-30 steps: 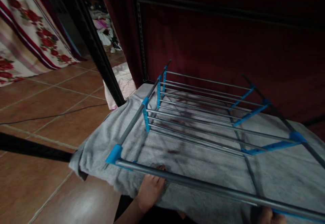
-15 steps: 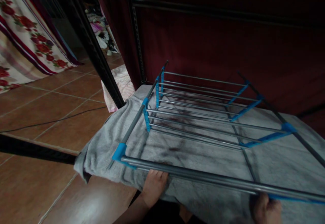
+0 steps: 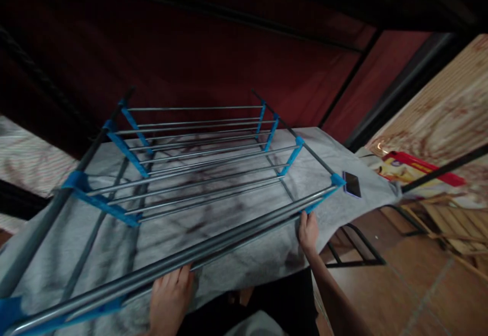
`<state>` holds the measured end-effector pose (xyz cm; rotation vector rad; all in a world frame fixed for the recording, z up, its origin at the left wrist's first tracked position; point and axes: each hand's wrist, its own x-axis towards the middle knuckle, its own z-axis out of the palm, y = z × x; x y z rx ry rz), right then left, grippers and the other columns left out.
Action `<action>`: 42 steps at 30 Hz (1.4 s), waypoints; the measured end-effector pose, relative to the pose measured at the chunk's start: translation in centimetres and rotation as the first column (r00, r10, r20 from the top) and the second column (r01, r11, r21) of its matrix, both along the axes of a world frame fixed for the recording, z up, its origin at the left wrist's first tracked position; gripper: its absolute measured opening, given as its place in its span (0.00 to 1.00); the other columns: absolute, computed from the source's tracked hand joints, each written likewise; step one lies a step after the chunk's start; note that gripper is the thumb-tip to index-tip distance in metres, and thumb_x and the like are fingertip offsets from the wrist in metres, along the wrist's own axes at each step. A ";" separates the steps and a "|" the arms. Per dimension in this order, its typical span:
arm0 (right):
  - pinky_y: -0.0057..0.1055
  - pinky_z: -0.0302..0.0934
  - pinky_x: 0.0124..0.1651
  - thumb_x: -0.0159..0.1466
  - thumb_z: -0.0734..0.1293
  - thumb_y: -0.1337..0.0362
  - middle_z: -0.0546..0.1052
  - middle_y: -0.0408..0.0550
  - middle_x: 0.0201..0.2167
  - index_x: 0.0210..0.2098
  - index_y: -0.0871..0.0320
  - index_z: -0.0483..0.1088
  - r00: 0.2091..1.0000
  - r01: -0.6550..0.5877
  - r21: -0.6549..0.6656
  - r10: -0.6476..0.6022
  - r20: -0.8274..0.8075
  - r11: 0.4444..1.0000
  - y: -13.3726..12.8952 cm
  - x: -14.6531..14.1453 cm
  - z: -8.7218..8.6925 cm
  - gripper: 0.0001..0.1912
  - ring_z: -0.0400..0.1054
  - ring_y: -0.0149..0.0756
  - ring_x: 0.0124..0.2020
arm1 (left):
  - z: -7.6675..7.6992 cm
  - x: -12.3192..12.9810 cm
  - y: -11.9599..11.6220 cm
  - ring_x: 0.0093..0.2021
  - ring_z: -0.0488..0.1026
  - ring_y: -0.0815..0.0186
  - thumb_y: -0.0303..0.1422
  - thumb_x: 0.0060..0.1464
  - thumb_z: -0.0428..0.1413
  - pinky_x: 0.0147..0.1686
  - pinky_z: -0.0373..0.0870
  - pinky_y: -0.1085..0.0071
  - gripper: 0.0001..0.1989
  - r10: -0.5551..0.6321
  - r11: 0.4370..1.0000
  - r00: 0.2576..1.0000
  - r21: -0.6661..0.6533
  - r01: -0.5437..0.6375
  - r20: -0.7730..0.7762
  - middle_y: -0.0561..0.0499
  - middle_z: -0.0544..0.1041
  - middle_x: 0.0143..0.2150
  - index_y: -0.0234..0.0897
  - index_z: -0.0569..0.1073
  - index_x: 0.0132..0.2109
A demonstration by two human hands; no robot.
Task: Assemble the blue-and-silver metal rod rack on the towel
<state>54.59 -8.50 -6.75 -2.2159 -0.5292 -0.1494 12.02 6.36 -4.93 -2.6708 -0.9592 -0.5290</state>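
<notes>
Folding clothes-drying rack of grey metal rods with bright blue plastic joints [image 3: 183, 173] lies flat over a stained grey towel [image 3: 236, 260], which drapes a raised surface against dark red curtain-like fabric [image 3: 190, 56]. Risks, as a judgement: shifting the rack may drag the loose towel off its near edge, and a dark flat smartphone [image 3: 353, 184] just beyond the rack's right corner could be knocked to the terracotta tile floor [image 3: 419, 285]. Left hand [image 3: 170, 300] rests at the front rail, fingers open on the towel beneath it; right hand [image 3: 308, 229] likewise, no closed grasp evident.
</notes>
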 end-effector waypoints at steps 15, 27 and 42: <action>0.39 0.57 0.48 0.69 0.50 0.47 0.71 0.51 0.37 0.41 0.57 0.64 0.996 -0.082 0.131 0.086 -0.025 0.988 -0.2 0.1 -0.4 0.22 0.64 0.42 0.41 | 1.2 -0.2 0.8 0.45 0.72 0.55 0.33 0.64 0.43 0.41 0.63 0.61 0.17 -0.059 0.991 0.996 -0.114 0.066 0.067 0.46 0.78 0.47 0.39 0.75 0.48; 0.41 0.56 0.46 0.68 0.51 0.43 0.69 0.50 0.35 0.38 0.56 0.63 0.991 -0.123 0.130 0.127 -0.026 0.984 -0.7 -0.2 0.0 0.24 0.63 0.44 0.39 | 0.3 -1.5 0.0 0.49 0.73 0.57 0.31 0.62 0.46 0.51 0.62 0.60 0.17 -0.094 0.992 0.987 -0.070 0.103 0.127 0.48 0.77 0.52 0.43 0.75 0.52; 0.39 0.53 0.34 0.65 0.50 0.43 0.69 0.53 0.30 0.32 0.54 0.59 0.998 -0.027 -0.202 0.037 0.050 0.979 -2.3 2.5 -3.7 0.22 0.65 0.48 0.34 | 6.6 -15.5 5.4 0.50 0.72 0.48 0.37 0.61 0.42 0.52 0.68 0.56 0.20 0.740 0.606 0.657 -0.279 -0.745 -0.147 0.33 0.74 0.46 0.26 0.71 0.46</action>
